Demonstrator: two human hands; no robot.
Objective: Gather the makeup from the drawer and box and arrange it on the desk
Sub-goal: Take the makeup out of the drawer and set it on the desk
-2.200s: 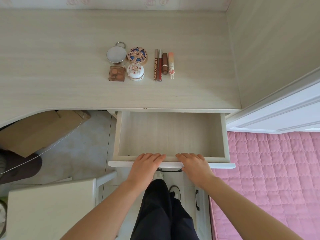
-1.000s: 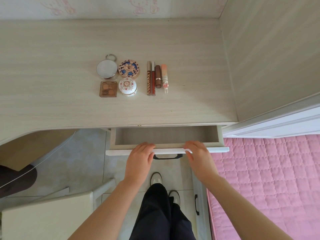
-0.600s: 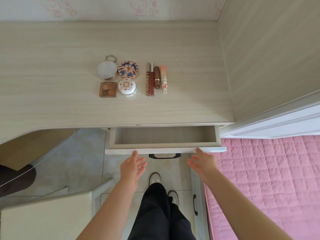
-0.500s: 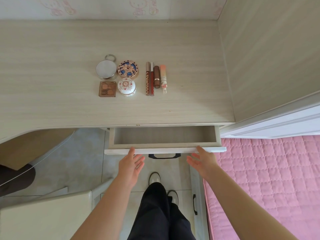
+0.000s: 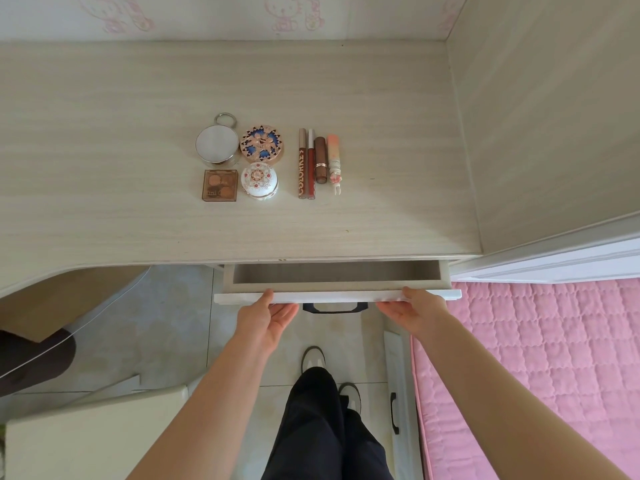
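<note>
Basically done, as far as I can see. 8 makeup pieces sit on the desk [image 5: 104, 150] in 2 tidy groups: 4 compacts [image 5: 259, 180] in a square block, 4 tubes [image 5: 320, 159] side by side just right of them. Your drawer [image 5: 336, 273] is open only a crack, and the strip that shows holds nothing. A brown cardboard shape [image 5: 69, 296] under the desk on the left may be the box; contents hidden. What's left looks like pushing the drawer shut.

Your left hand [image 5: 266, 317] and right hand [image 5: 415, 310] are both spread, fingers straight, palms up against the drawer front [image 5: 332, 296], 1 either side of the black handle [image 5: 332, 308], thumbs at its top edge. Neither holds anything. Makeup is well apart from both hands, further back on the desk.
</note>
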